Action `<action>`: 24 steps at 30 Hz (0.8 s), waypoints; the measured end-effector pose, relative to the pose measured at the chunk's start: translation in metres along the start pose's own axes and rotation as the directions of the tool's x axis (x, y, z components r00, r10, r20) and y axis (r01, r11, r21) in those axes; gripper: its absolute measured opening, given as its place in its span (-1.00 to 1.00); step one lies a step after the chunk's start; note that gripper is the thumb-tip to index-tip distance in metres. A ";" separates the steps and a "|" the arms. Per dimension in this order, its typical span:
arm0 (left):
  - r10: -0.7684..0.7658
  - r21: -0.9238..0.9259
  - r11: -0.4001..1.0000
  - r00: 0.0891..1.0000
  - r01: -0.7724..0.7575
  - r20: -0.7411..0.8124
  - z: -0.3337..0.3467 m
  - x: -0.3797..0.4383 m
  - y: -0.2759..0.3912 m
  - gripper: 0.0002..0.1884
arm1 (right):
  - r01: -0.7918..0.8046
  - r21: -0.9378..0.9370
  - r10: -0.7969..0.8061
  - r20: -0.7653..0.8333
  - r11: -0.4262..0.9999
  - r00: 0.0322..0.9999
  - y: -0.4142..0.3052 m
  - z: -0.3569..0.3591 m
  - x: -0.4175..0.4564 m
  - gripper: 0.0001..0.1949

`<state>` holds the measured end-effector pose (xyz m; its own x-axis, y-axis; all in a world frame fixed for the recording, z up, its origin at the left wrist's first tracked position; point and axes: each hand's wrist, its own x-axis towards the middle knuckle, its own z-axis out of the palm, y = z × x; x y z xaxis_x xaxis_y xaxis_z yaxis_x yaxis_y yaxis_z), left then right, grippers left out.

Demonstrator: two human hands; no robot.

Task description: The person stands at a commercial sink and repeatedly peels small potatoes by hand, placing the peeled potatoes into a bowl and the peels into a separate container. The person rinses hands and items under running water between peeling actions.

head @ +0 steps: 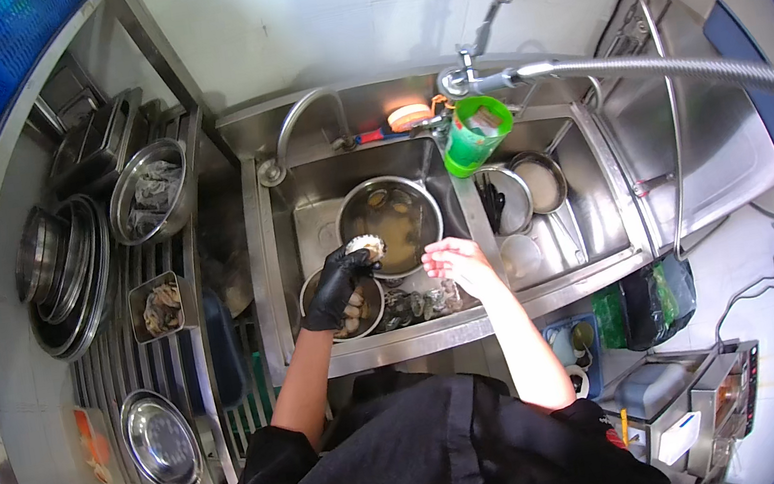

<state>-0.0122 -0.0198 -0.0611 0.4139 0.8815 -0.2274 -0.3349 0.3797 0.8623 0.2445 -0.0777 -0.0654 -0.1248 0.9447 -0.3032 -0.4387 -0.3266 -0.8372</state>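
Observation:
My left hand (337,288), in a black glove, grips a scallop shell (367,247) at the near rim of a steel bowl of cloudy water (397,233). A few pieces lie in that water. Bare, with fingers spread a little, my right hand (456,261) hovers at the bowl's lower right and holds nothing that I can see. Below my left hand, partly hidden by it, stands a smaller bowl (377,312) with pale shellfish pieces (353,313). Dark shells (419,304) are heaped on the sink floor near its front edge.
Another basin (582,226) at right holds pots and a ladle. A green container (475,137) and a sprayer hose (664,70) hang over the divider. A curved faucet (305,107) rises at the back. The left rack (128,283) carries steel bowls and a square container of food (162,306).

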 end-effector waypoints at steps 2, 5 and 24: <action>-0.062 0.074 0.995 0.997 0.065 -0.042 -0.019 0.012 0.006 -0.72 | -0.087 -0.059 0.080 -0.115 0.994 0.990 0.015 -0.009 0.009 -0.83; -0.097 0.119 0.986 0.982 0.117 -0.160 -0.061 0.028 -0.007 -0.75 | -0.189 -0.139 0.150 -0.253 0.972 0.956 0.047 -0.033 0.023 -0.85; -0.203 0.052 0.965 0.859 0.256 -0.469 -0.112 0.043 -0.041 -0.64 | -0.386 -0.920 0.331 -0.385 -0.066 0.862 0.151 -0.106 0.069 -0.65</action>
<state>-0.0751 0.0339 -0.1566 0.0263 0.8122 -0.5828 -0.1729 0.5779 0.7976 0.2644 -0.0648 -0.2611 0.0898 0.6953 -0.7131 0.8960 -0.3690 -0.2470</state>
